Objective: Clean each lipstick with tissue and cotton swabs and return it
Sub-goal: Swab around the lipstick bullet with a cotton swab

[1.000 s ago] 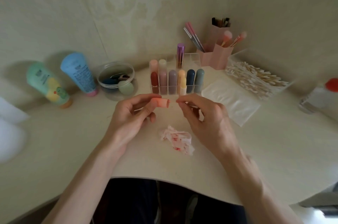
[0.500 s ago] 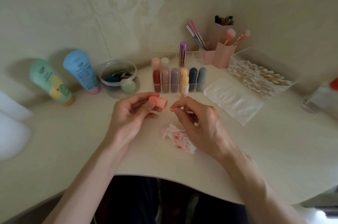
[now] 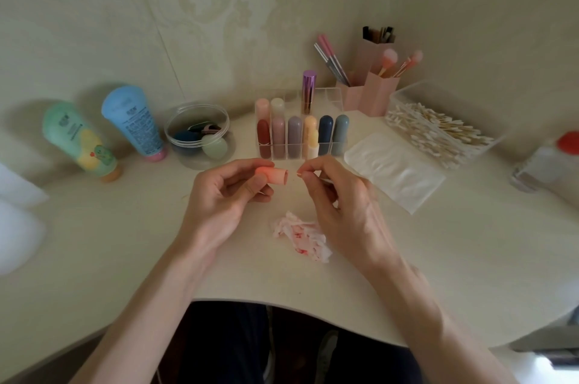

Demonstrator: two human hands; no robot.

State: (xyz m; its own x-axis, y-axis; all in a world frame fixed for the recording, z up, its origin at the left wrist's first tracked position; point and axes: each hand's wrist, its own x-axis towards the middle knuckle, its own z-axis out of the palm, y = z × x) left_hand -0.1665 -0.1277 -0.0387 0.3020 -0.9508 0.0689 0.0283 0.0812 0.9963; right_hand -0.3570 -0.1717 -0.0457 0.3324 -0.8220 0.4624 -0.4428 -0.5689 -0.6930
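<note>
Above the stained tissue [image 3: 300, 234] near the desk's [image 3: 438, 258] front edge, the left hand [image 3: 225, 195] grips a short, hollow coral lipstick tube [image 3: 272, 175] in curled fingers, while the right hand [image 3: 338, 202] pinches a cotton swab [image 3: 326, 180] just beside its open mouth, which should probably enter straight and twist gently, short of the clear rack [image 3: 329, 93].

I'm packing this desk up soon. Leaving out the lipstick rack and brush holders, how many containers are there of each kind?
Squeeze tubes: 2, the green tube and the blue tube
Round clear tub: 1
Cotton swab box: 1
Red-capped bottle: 1
Flat clear packet: 1
Total: 6
Blurred white shapes far left: not counted.
</note>
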